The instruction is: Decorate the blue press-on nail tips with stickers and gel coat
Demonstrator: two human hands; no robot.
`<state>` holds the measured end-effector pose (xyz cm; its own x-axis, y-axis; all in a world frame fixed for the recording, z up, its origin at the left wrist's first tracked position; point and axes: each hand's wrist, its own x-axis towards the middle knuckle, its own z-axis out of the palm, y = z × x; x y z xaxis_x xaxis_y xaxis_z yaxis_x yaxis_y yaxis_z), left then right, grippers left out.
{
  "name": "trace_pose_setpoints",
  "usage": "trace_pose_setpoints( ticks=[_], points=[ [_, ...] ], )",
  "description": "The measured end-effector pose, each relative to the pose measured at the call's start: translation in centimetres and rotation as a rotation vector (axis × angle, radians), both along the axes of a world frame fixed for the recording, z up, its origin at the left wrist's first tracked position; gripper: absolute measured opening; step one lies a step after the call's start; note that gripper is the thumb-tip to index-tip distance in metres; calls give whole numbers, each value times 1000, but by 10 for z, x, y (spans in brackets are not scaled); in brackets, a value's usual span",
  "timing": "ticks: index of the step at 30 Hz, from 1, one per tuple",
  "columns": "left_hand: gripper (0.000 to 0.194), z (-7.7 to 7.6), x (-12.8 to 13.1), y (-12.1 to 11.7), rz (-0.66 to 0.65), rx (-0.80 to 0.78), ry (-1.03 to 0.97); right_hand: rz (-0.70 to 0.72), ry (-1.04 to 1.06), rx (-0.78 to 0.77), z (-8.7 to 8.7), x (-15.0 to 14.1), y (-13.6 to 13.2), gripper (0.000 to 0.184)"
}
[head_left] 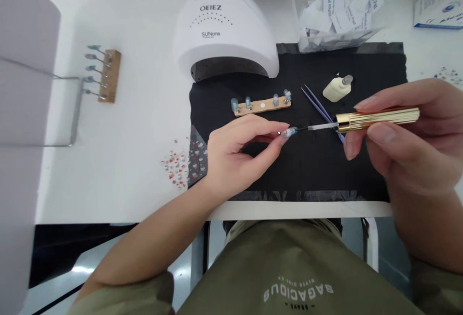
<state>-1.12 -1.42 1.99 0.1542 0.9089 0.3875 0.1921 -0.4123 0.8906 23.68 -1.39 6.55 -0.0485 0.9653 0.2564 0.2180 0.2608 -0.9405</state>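
Note:
Between the thumb and index finger of my left hand (242, 148) is a blue decorated false nail (289, 132). My right hand (415, 136) grips a nail polish brush by its ribbed gold handle (378, 118). The brush's pale stem points left, and its dark tip is at or very close to the nail; contact is hard to make out. Just beyond my hands, a wooden strip (262, 106) carries several more blue nails on small stands. Blue tweezers (318, 105) lie partly under the brush. A cream polish bottle (336, 88) sits behind them.
A white nail lamp (227, 30) stands at the back of the black mat (289, 175). Right of it is a clear bin (340, 16) of alcohol pads. A wooden block (110, 76) with several nails stands far left. A sticker sheet (197, 158) lies by my left wrist.

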Motion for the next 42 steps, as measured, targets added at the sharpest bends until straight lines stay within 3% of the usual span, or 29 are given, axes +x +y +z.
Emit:
trace_pose_setpoints(
  ticks=[3,8,21,35,42],
  points=[
    [24,0,0,0,8,75,58,-61,129,55,-2,-8,0,22],
    [25,1,0,2,36,157,143,-154,83,-7,0,-17,-3,16],
    [24,-1,-1,3,31,241,197,-60,125,-13,-6,-16,-4,18],
    [32,-3,-2,3,-2,269,141,-83,126,-45,-5,-19,-5,17],
    [26,-3,-2,3,18,267,167,-100,92,-40,-3,-20,-5,14]
  ],
)
